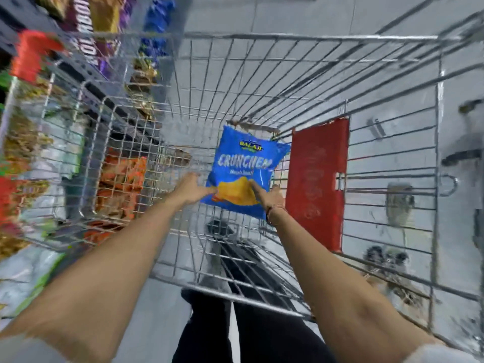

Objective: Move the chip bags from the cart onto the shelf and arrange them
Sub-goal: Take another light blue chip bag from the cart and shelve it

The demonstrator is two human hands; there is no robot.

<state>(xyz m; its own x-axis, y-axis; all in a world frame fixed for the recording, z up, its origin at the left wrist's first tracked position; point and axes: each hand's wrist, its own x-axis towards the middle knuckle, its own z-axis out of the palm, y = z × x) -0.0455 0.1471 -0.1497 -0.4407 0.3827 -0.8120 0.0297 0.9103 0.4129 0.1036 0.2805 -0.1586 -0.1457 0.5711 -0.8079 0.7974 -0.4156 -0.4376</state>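
A single blue chip bag [243,169] with yellow chips printed on it lies at the bottom of the wire shopping cart [309,38]. Both my arms reach down into the cart. My left hand [190,188] touches the bag's lower left edge with its fingers around it. My right hand [269,197] presses on the bag's lower right part, fingers on its front. The shelf [65,82] stands to the left of the cart, blurred, filled with colourful snack packs.
A red plastic flap [317,184] hangs on the cart's right inner wall. Orange packs [120,184] sit low on the shelf, seen through the cart's left side. Grey tiled floor [288,14] lies beyond the cart. My dark trouser legs [235,331] stand behind the cart.
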